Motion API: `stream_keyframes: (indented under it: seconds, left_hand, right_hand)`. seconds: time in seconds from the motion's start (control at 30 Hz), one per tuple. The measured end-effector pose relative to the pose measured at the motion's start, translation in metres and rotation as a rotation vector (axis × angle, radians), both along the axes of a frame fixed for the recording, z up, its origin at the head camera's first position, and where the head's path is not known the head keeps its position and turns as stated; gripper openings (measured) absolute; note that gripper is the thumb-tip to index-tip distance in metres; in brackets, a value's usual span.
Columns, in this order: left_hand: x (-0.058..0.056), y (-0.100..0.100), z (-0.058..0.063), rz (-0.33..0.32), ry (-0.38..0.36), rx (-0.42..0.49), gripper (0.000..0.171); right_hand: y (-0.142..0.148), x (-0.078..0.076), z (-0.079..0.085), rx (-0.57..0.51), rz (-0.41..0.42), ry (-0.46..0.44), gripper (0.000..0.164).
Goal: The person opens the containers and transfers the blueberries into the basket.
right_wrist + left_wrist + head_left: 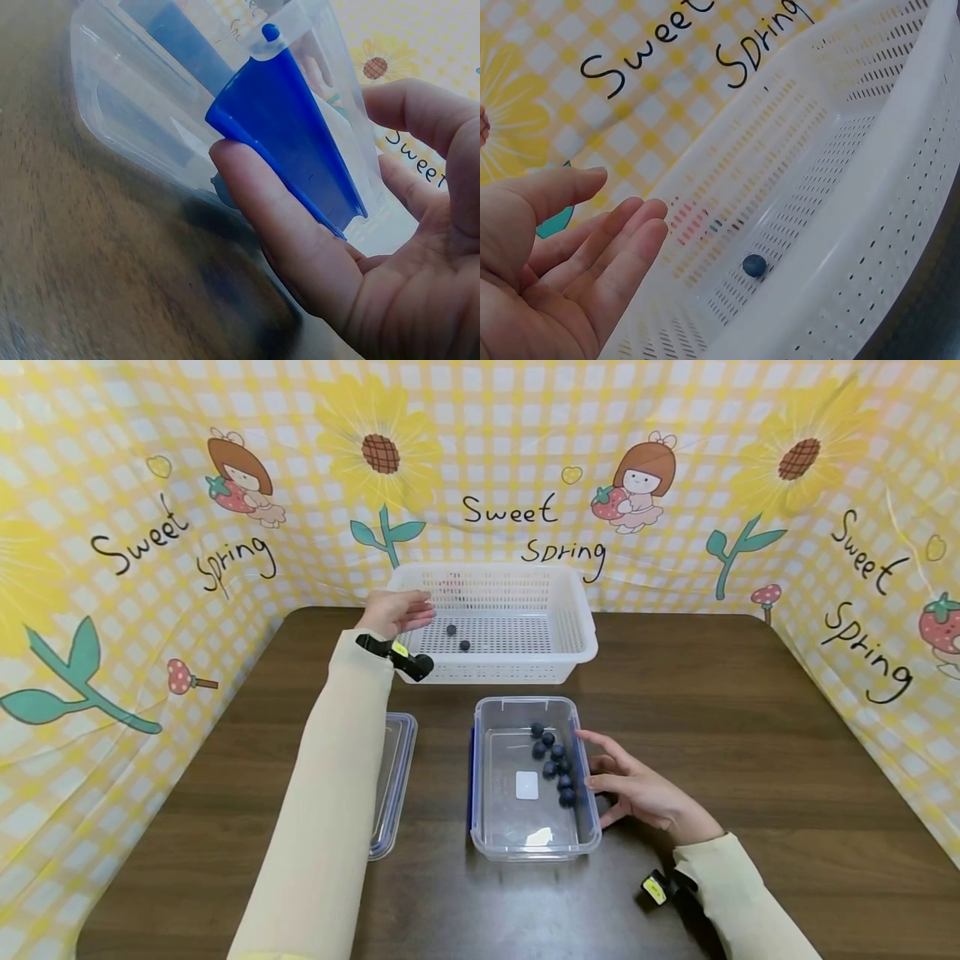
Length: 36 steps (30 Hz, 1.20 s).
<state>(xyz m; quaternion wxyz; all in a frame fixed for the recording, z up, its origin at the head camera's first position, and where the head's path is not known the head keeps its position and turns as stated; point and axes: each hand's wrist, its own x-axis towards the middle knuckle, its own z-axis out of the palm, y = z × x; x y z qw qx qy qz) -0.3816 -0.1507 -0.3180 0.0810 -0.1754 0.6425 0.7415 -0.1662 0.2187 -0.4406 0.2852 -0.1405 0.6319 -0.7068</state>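
Note:
My left hand (pixel 396 613) is over the left end of a white perforated basket (pixel 583 643), fingers loosely extended and holding nothing. In the left wrist view the palm and fingers (pixel 634 244) show bare beside the basket wall. Two blueberries (pixel 465 646) lie on the basket floor; one blueberry (pixel 754 265) appears in the left wrist view. My right hand (pixel 637 792) touches the right side of a clear plastic container (pixel 498 827), its fingers spread along the blue side latch (pixel 289 135). Several blueberries (pixel 558 752) lie along the right half of the container's floor.
A clear lid (pixel 401 777) with a raised rim lies left of the container, partly hidden under my left sleeve (pixel 322 802). Behind the basket a yellow checked cloth (pixel 495 410) hangs around the brown wooden table (pixel 675 677).

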Motion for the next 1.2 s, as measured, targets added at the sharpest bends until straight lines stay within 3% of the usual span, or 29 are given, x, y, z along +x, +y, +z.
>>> stream_keyframes:
  seconds: [0.13,0.3,0.5,0.67,0.77,1.2]
  left_hand:
    - [0.005,0.008,0.004,-0.066,0.021,-0.014,0.040]
    - [0.015,0.030,0.012,-0.209,0.053,-0.034,0.037]
    - [0.036,0.067,0.010,-0.415,0.011,0.014,0.033]
    - [0.059,0.092,0.000,-0.608,-0.039,-0.035,0.031]
    - [0.071,0.102,-0.008,-0.681,-0.067,-0.066,0.029]
    - [0.104,0.127,-0.048,-1.017,-0.155,-0.293,0.029]
  right_hand:
    - [0.000,0.000,0.000,0.000,0.003,-0.002,0.068]
    - [0.000,-0.001,0.001,0.005,0.001,-0.002,0.068]
    - [0.001,-0.001,0.001,0.002,0.007,-0.005,0.068]
    - [0.001,-0.001,0.000,-0.002,0.011,-0.010,0.068]
    - [0.001,-0.001,0.001,-0.003,0.015,-0.011,0.067]
    - [0.001,-0.001,0.001,0.005,0.009,-0.005,0.066]
